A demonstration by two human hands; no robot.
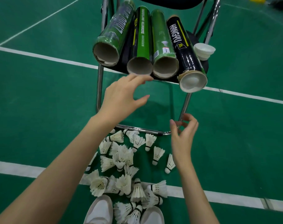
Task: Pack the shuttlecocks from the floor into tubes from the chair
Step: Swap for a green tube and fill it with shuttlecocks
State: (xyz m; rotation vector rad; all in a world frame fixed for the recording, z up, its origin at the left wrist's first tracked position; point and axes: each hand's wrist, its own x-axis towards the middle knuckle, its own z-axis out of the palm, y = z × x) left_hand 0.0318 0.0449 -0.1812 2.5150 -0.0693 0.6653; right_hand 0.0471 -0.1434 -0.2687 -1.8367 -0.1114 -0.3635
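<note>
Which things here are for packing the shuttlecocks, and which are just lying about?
For the job: shuttlecocks on the floor, four tubes on the chair, stacked white caps.
Lying about: yellow object at the far right.

Four cardboard shuttlecock tubes (pixel 151 46) lie side by side on the seat of a chrome-framed folding chair (pixel 99 88), open ends toward the camera, with a stack of white plastic tube caps (pixel 204 50) just right of the rightmost tube. On the green court floor (pixel 40 97) before the chair, white feather shuttlecocks (pixel 129 167) lie scattered. Two pale sneakers (pixel 99 210) stand at the pile's near edge.
</note>
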